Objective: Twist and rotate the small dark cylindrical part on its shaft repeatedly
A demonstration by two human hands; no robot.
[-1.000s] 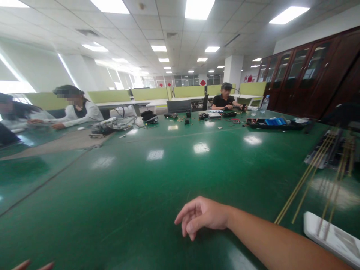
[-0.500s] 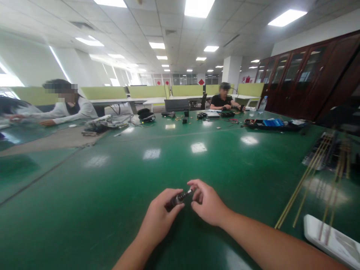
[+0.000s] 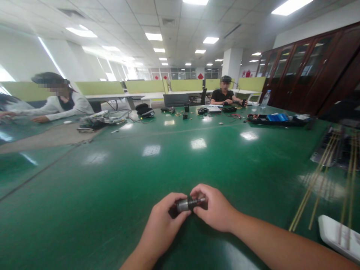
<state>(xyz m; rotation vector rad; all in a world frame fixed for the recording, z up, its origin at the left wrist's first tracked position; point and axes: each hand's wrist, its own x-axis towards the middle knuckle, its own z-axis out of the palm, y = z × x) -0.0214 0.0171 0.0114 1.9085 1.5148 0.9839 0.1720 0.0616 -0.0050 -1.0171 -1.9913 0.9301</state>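
Big office, tiled white ceiling (image 3: 115, 18) w/ rect. light panels (image 3: 153, 36), all lit, running to the back; vent (image 3: 168, 21) nr top ctr. L side: windows (image 3: 5, 74) w/ pale blinds (image 3: 19, 47), v. bright at the edges. R side: dk wood cabinets (image 3: 298, 75) w/ glass doors, white wall (image 3: 326, 28) above. White pillar (image 3: 232, 62) nr cabinets. Mid bg: row of yellow-green dividers (image 3: 98, 87) along white desks (image 3: 152, 96), dk chair (image 3: 176, 99) just beyond the green table (image 3: 126, 168). Red diamond decoration (image 3: 200, 76) far back. Tabletop glossy, w/ bright light patches.
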